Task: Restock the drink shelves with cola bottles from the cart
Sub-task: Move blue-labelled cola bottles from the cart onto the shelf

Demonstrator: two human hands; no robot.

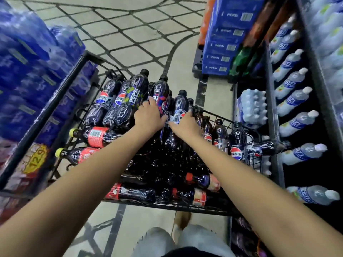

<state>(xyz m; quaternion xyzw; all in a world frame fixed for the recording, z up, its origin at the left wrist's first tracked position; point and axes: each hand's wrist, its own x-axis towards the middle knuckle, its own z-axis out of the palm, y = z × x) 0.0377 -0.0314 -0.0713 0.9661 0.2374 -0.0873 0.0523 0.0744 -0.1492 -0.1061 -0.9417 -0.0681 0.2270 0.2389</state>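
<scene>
A black wire cart [187, 207] stands in the aisle, piled with several dark cola bottles, some with red labels, some with blue Pepsi labels. My left hand [149, 115] grips a black-capped cola bottle [161, 89] near the far middle of the pile. My right hand [184, 123] grips a second black-capped cola bottle [181, 104] right beside it. Both bottles point away from me, and their lower halves are hidden by my hands. More Pepsi bottles [236, 143] lean against the cart's right side.
The drink shelf [272, 101] on the right holds rows of clear water bottles [295, 101] and a shrink-wrapped water pack [250, 108]. Blue Pepsi cases [228, 39] are stacked ahead on the right. Wrapped blue packs [31, 71] fill the left. Tiled floor lies beyond the cart.
</scene>
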